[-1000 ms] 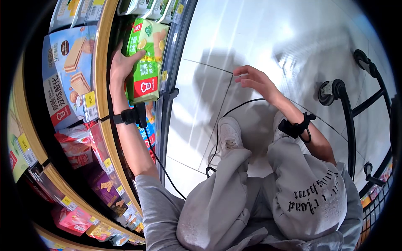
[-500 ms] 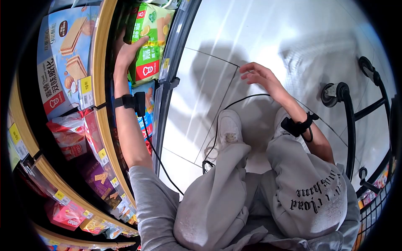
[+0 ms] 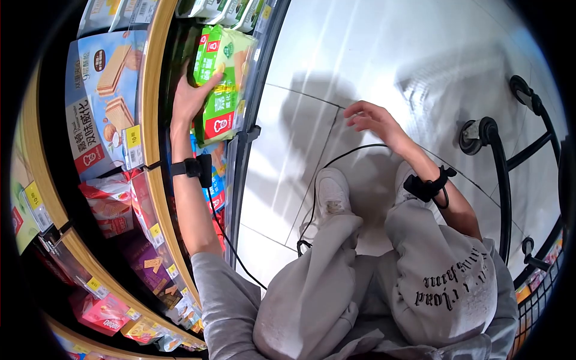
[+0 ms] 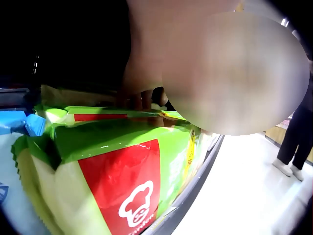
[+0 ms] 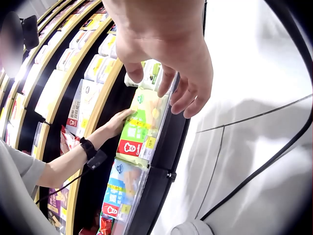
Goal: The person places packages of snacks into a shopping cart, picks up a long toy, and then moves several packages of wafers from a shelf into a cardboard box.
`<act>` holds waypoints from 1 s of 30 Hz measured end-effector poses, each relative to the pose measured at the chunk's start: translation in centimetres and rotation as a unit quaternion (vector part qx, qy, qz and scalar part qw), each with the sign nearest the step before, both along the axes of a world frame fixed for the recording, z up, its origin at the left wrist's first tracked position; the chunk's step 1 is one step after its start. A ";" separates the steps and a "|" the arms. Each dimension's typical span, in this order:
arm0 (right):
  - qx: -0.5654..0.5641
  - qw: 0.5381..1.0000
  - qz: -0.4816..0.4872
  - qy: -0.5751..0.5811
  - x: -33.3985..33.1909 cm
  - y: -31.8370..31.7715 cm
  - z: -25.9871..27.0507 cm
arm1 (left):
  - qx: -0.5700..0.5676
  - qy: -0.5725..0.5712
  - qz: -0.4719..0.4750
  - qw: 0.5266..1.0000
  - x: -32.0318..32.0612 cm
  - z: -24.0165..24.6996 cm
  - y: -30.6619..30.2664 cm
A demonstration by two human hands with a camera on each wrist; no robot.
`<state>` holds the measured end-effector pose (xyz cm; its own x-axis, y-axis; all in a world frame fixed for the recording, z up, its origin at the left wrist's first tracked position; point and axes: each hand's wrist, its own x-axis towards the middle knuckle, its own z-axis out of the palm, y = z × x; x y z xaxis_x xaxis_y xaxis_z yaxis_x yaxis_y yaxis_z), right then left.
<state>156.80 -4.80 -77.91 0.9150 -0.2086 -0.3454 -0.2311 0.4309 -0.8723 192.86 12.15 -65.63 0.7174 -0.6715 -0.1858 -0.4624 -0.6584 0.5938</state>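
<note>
In the head view, my left hand (image 3: 191, 103) reaches into a low shelf and grips a green wafer biscuit pack (image 3: 223, 90). The thumb lies across its front, while the other fingers go behind it, mostly hidden. A second green pack's edge shows just behind the front one. From the left wrist, the pack (image 4: 122, 181) appears close up, its red chef-logo panel facing out. My right hand (image 3: 377, 123) hangs over the floor, fingers loosely bent and holding nothing; the right wrist view shows that hand (image 5: 164, 54) apart from the shelf.
Blue wafer packs (image 5: 120, 188) sit beside the green ones, behind a clear shelf lip. Higher shelves hold a large blue wafer box (image 3: 108, 99) and red bags (image 3: 108, 204). A black-framed cart (image 3: 503, 174) stands at right. Another person's legs (image 4: 295, 137) show farther off.
The head view has shifted slightly. The gripped pack has come a little toward the shelf front, and a second pack's edge now shows behind it. My right hand stays nearly still.
</note>
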 end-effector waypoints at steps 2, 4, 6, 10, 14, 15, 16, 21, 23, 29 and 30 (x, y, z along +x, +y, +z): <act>0.002 1.000 0.002 0.002 0.0 0.1 0.3 | 0.054 -0.055 0.028 0.997 -0.5 0.6 -0.2; 0.006 1.000 0.000 0.006 -0.2 0.0 0.1 | -0.048 -0.111 0.055 0.991 0.9 0.4 0.2; 0.009 1.000 -0.004 0.010 -0.4 -0.2 0.0 | -0.030 -0.254 0.040 0.966 5.1 -0.8 1.0; 0.013 1.000 0.002 0.004 -0.6 -0.3 0.1 | 0.066 -0.347 0.032 0.935 12.1 -4.9 3.8; 0.032 0.999 -0.001 -0.001 -0.7 -0.6 0.4 | 0.082 -0.246 0.012 0.966 14.6 -6.8 5.8; 0.031 1.000 -0.002 -0.001 -0.7 -0.7 0.3 | 0.083 -0.230 0.007 0.970 15.1 -7.0 6.2; 0.029 1.000 -0.002 -0.002 -0.8 -0.8 0.3 | 0.084 -0.216 0.001 0.973 15.6 -7.2 6.5; 0.022 1.000 -0.018 0.008 -1.0 -1.2 0.4 | 0.073 -0.190 -0.016 0.979 15.5 -7.0 7.2; 0.019 1.000 -0.016 0.008 -1.0 -1.3 0.6 | 0.110 -0.191 0.011 0.975 10.9 -4.1 5.7; 0.013 1.000 -0.007 0.009 -0.2 -0.9 0.7 | 0.071 -0.197 -0.013 0.978 7.9 -3.8 5.4; 0.018 1.000 -0.004 0.011 0.0 -0.8 0.9 | 0.068 -0.198 -0.008 0.978 8.4 -4.9 5.8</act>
<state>156.79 -5.56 -77.06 0.9054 -0.2028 -0.3730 -0.2467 0.4639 -0.8508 201.21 17.94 -70.53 0.7409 -0.6714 0.0152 -0.6490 -0.7100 0.2733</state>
